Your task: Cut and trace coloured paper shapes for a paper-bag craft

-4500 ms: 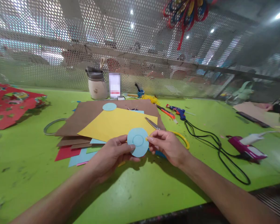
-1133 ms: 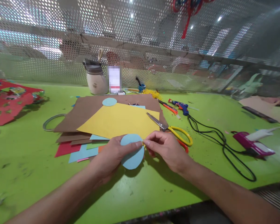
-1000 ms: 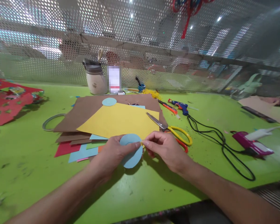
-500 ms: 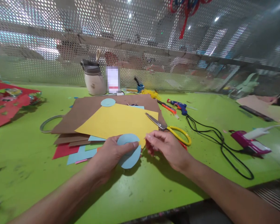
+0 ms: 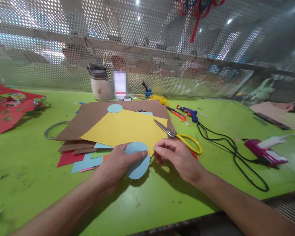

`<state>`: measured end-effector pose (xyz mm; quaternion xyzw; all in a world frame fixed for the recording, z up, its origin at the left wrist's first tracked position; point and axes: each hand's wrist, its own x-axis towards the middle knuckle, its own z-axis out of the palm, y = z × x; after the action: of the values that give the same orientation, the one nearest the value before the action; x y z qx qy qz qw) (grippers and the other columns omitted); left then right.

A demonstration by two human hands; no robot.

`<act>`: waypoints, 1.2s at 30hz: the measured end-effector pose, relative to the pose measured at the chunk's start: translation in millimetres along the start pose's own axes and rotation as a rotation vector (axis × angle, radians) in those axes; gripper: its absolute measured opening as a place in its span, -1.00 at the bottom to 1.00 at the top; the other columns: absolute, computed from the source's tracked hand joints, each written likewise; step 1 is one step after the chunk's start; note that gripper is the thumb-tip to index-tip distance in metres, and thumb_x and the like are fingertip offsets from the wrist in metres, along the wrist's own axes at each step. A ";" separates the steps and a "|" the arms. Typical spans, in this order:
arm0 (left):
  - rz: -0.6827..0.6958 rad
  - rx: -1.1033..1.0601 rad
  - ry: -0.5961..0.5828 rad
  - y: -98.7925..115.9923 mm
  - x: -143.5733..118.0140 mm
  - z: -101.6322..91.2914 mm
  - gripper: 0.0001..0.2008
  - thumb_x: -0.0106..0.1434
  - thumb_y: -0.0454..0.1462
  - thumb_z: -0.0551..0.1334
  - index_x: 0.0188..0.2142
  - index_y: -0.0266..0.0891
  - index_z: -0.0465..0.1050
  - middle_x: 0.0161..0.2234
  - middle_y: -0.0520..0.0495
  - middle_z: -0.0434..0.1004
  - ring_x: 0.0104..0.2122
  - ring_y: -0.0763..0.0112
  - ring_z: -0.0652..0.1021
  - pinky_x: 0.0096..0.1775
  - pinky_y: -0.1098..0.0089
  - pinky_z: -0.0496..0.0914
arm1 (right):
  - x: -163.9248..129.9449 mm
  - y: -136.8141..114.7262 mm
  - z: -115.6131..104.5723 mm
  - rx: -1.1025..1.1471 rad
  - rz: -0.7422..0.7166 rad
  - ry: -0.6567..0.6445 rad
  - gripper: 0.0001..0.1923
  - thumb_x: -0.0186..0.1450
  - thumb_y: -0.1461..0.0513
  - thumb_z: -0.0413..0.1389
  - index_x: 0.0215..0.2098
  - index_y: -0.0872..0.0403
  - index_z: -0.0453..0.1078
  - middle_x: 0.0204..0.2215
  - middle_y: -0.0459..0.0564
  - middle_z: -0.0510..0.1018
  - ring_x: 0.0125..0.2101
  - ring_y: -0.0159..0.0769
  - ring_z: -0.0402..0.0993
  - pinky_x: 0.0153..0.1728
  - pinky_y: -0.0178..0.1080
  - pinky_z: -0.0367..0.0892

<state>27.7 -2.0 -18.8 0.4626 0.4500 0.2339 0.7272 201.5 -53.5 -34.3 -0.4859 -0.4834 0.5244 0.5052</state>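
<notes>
Between the thumb and fingers of my left hand (image 5: 124, 160) is a light blue paper disc (image 5: 139, 168), held above the table's near part. Just right of the disc, my right hand (image 5: 174, 157) has its thumb and forefinger pinched together; whatever they hold is too small to make out. Scissors with yellow handles (image 5: 191, 141) lie beyond my right hand, their blades resting on a yellow paper sheet (image 5: 123, 127). A smaller pale blue circle (image 5: 114, 108) lies at the sheet's far left corner. Brown card (image 5: 76, 121) and several coloured sheets are stacked underneath.
A blue glue gun (image 5: 190, 113) with a looped black cord lies to the right, near an orange cutter (image 5: 178, 114) and a purple power strip (image 5: 265, 152). A tumbler (image 5: 100, 85) and a phone (image 5: 120, 85) stand at the back. Cut red material (image 5: 12, 108) lies left.
The view has shifted slightly. Both hands keep nearly the same pose, with the blue disc still in my left hand.
</notes>
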 end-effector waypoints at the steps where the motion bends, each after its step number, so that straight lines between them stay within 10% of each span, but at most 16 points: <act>1: 0.002 0.001 -0.005 -0.1 0.2 0.0 -0.75 -0.01 -0.18 0.39 -0.40 -0.30 0.46 -0.52 -0.04 0.52 -0.57 0.45 0.43 -0.49 0.44 0.29 | 0.5 1.5 -0.1 0.038 0.010 0.011 -0.79 0.25 0.14 0.14 -0.44 0.12 0.43 -0.56 -0.11 0.44 -0.54 -0.42 0.35 -0.49 -0.31 0.26; 8: 0.007 0.010 -0.004 0.4 -0.2 1.1 -0.77 -0.01 -0.18 0.38 -0.43 -0.30 0.47 -0.53 -0.05 0.52 -0.58 0.43 0.44 -0.49 0.43 0.29 | 4.0 8.9 1.2 0.174 0.047 0.081 -0.55 0.28 -0.06 0.05 -0.45 0.16 0.44 -0.60 -0.07 0.46 -0.60 -0.41 0.38 -0.56 -0.32 0.28; 36: -0.001 -0.212 -0.001 -8.3 2.1 -1.3 -0.82 0.15 -0.22 0.22 -0.48 -0.31 0.42 -0.51 -0.02 0.45 -0.52 0.43 0.42 -0.45 0.44 0.30 | 0.8 4.6 -1.1 -0.012 0.007 0.049 -0.80 0.24 0.15 0.17 -0.46 0.11 0.40 -0.60 -0.15 0.44 -0.60 -0.47 0.34 -0.56 -0.36 0.28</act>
<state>27.0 -3.6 -27.3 0.3829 0.4223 0.2796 0.7726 202.4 -52.8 -39.0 -0.5033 -0.4722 0.5113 0.5121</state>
